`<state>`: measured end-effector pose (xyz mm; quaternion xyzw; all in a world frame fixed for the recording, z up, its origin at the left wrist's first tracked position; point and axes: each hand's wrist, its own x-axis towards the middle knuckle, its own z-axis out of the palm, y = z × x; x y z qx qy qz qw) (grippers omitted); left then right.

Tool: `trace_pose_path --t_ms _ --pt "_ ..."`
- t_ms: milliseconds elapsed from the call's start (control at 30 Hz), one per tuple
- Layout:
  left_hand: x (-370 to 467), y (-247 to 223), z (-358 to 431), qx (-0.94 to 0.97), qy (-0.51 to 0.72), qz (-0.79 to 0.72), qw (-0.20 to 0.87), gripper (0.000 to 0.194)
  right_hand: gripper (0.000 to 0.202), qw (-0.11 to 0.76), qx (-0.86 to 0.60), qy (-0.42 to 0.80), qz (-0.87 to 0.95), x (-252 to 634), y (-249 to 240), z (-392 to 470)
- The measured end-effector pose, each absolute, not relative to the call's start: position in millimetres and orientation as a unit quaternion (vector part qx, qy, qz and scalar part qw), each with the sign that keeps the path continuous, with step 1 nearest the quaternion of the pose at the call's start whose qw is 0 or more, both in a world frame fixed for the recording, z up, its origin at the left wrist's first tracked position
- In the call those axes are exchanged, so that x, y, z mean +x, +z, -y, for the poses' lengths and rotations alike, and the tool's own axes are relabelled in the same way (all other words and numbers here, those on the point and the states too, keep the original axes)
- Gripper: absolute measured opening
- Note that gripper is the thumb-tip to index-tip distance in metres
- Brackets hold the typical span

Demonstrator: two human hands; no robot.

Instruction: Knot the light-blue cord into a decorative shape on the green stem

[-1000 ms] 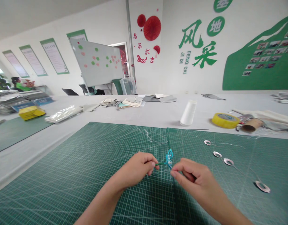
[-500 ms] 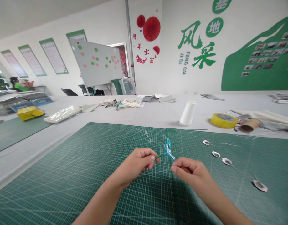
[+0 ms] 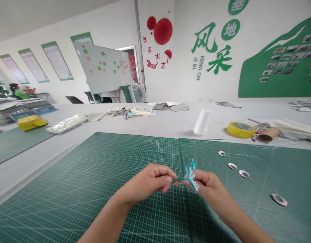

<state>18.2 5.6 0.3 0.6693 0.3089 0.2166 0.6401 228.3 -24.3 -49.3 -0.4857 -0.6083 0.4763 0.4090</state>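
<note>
A small beaded flower (image 3: 192,178), with blue petals, white pearl-like beads and a thin green stem (image 3: 179,180), is held above the cutting mats. My left hand (image 3: 157,180) pinches the stem between thumb and forefinger. At the blossom's base, the bent fingers of my right hand (image 3: 207,182) close from behind; the petals hide part of the fingertips. Below both hands lies a green gridded cutting mat (image 3: 115,152), its edge meeting a second mat (image 3: 241,195) on the right.
Several pale oval rings (image 3: 244,173) with thread lie on the right mat. Beyond stand a white thread cone (image 3: 202,122), yellow tape roll (image 3: 241,130) and cardboard tube (image 3: 269,134). Fabric pieces (image 3: 142,110) and a yellow box (image 3: 31,122) are farther left. A person (image 3: 20,91) sits at the far left.
The flower has moved right and slightly down, turning its blossom toward my right hand. My right fingers have come onto its base, while my left hand has shifted a little right with the stem.
</note>
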Motion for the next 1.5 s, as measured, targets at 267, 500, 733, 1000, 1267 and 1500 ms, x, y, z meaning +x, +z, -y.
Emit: trace_pose_path --t_ms 267,500,733,1000,1267,1500 --pt "15 -2 -4 0.718 0.130 -0.244 0.639 0.018 0.027 0.380 -0.464 0.539 0.591 227 -52 21" --pt "14 -1 -2 0.745 0.067 -0.242 0.617 0.022 0.032 0.360 -0.431 0.558 0.610 232 -58 19" --pt "16 -3 -1 0.799 0.043 -0.289 0.525 0.026 0.031 0.353 -0.456 0.502 0.645 234 -45 23" --pt "19 -6 -1 0.813 0.090 -0.367 0.443 0.027 0.025 0.342 -0.509 0.236 0.754 225 -30 36" --pt "21 -15 -10 0.759 0.210 -0.435 0.437 0.024 0.026 0.345 -0.493 0.174 0.779 221 -36 40" --pt "21 -10 -10 0.683 0.274 -0.427 0.526 0.016 0.024 0.346 -0.503 0.198 0.767 219 -37 38"
